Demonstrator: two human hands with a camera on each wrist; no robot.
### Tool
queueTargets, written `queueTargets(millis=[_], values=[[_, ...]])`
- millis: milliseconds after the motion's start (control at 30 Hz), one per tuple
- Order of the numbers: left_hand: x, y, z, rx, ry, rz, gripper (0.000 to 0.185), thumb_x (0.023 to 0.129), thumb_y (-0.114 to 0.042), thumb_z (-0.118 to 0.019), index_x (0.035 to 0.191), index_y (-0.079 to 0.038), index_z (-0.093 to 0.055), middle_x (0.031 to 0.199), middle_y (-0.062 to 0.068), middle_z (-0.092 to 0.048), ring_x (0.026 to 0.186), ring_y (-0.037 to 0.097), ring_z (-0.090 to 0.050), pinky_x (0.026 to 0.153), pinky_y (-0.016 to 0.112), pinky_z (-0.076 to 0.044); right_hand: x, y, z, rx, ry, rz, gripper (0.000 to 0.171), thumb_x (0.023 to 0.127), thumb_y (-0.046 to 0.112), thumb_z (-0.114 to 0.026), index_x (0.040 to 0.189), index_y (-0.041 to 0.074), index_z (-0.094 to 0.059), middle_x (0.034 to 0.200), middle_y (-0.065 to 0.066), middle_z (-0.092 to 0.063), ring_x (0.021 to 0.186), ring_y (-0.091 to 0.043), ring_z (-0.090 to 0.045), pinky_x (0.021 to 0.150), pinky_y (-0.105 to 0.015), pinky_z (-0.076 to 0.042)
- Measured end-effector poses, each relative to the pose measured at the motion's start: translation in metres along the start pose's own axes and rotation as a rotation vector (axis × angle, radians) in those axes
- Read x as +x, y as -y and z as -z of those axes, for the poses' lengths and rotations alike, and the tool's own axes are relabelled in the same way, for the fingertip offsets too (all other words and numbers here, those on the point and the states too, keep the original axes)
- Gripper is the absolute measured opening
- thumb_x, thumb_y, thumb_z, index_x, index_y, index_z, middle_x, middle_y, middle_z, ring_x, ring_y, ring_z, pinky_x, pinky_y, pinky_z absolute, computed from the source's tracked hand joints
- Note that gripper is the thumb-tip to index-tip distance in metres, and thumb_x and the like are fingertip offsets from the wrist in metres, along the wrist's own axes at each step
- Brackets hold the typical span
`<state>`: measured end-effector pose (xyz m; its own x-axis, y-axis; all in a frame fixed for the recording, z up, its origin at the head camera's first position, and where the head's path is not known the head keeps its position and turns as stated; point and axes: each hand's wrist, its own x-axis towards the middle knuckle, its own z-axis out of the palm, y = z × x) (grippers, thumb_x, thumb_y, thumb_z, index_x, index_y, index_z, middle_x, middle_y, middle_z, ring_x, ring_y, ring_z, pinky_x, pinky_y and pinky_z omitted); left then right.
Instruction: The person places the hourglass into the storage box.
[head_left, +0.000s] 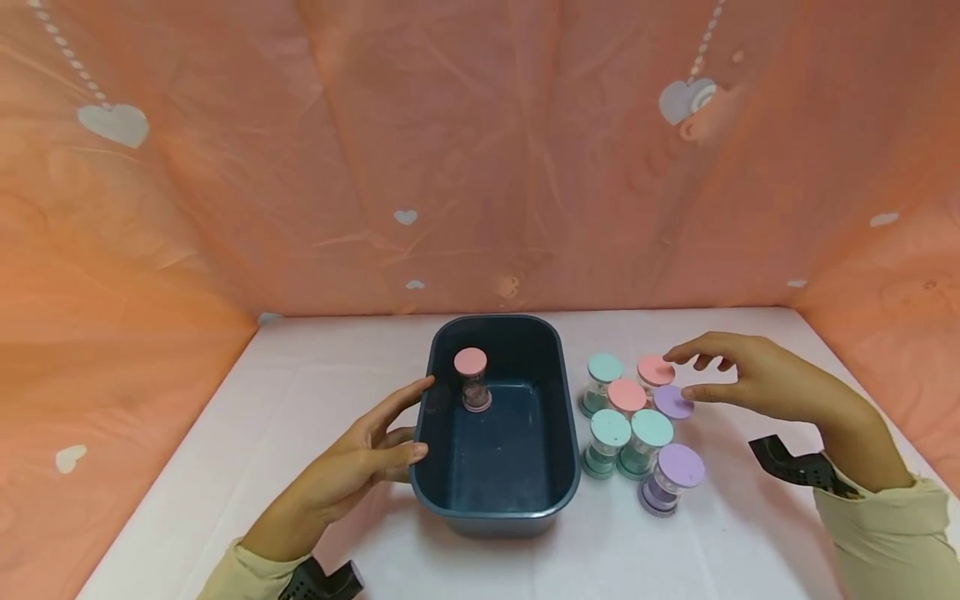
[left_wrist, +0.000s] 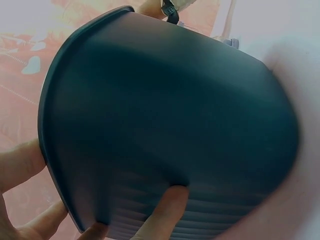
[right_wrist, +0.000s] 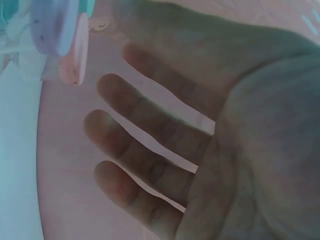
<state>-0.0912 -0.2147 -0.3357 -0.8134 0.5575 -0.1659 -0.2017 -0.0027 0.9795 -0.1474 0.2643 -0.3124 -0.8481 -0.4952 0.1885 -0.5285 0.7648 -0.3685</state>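
A dark blue tub [head_left: 558, 417] stands in the middle of the white table. One pink-lidded jar [head_left: 471, 377] stands upright inside it, near the far left corner. My left hand [head_left: 405, 425] lies flat against the tub's left wall, with its thumb [left_wrist: 165, 205] pressed on the tub [left_wrist: 175, 110]. My right hand [head_left: 678, 375] hovers with fingers spread over a cluster of jars to the right of the tub, closest to a pink lid [head_left: 655, 371] and a purple lid [head_left: 672, 402]. It holds nothing. In the right wrist view the right hand [right_wrist: 100, 125] is open beside a purple lid [right_wrist: 50, 25].
The cluster also has teal-lidded jars [head_left: 604, 368] [head_left: 610, 427] [head_left: 651, 428], another pink one [head_left: 627, 396] and a purple one [head_left: 680, 465] at the front. Orange heart-print cloth walls [head_left: 480, 167] enclose the white table [head_left: 300, 392] on three sides.
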Motion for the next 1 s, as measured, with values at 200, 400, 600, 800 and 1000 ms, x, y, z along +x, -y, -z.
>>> queueTargets(millis=[200, 400, 600, 800, 1000], values=[[0.0, 0.003, -0.003, 0.0, -0.003, 0.003, 0.079, 0.096, -0.007, -0.061, 0.16, -0.021, -0.017, 0.165, 0.013, -0.01, 0.13, 0.028, -0.051, 0.091, 0.037, -0.056, 0.001, -0.004, -0.009, 0.033, 0.024, -0.023, 0.046, 0.08, 0.04, -0.082, 0.122, 0.03, -0.066, 0.116, 0.017, -0.066, 0.099, -0.001, -0.057, 0.079, -0.028, -0.051], [-0.002, 0.001, -0.003, 0.006, -0.01, 0.0, 0.079, 0.096, -0.006, -0.061, 0.16, -0.02, -0.016, 0.165, 0.011, -0.008, 0.131, 0.028, -0.05, 0.091, 0.037, -0.056, 0.006, -0.008, -0.014, 0.077, 0.032, -0.007, 0.047, 0.08, 0.036, -0.082, 0.123, 0.025, -0.066, 0.118, 0.011, -0.067, 0.101, -0.011, -0.06, 0.078, -0.027, -0.051], [-0.002, 0.001, -0.002, -0.004, 0.001, -0.006, 0.078, 0.096, -0.006, -0.06, 0.16, -0.019, -0.017, 0.165, 0.014, -0.007, 0.126, 0.021, -0.054, 0.091, 0.038, -0.056, 0.005, -0.009, -0.015, 0.111, 0.047, -0.001, 0.044, 0.083, 0.034, -0.081, 0.124, 0.025, -0.066, 0.118, 0.012, -0.068, 0.1, -0.007, -0.061, 0.078, -0.026, -0.05], [-0.004, 0.001, -0.001, -0.003, 0.0, -0.008, 0.078, 0.096, -0.006, -0.06, 0.16, -0.019, -0.016, 0.165, 0.015, -0.007, 0.128, 0.025, -0.053, 0.091, 0.038, -0.056, 0.01, -0.008, -0.019, 0.137, 0.082, -0.032, 0.045, 0.087, 0.037, -0.076, 0.128, 0.024, -0.063, 0.122, 0.011, -0.067, 0.102, -0.007, -0.063, 0.082, -0.028, -0.051], [-0.003, 0.0, -0.001, -0.004, 0.005, -0.018, 0.078, 0.097, -0.006, -0.059, 0.16, -0.019, -0.016, 0.165, 0.014, -0.007, 0.128, 0.023, -0.054, 0.091, 0.038, -0.056, 0.016, -0.007, -0.024, 0.2, 0.11, -0.04, 0.045, 0.092, 0.031, -0.071, 0.134, 0.017, -0.059, 0.128, 0.002, -0.066, 0.107, -0.018, -0.063, 0.083, -0.029, -0.053]])
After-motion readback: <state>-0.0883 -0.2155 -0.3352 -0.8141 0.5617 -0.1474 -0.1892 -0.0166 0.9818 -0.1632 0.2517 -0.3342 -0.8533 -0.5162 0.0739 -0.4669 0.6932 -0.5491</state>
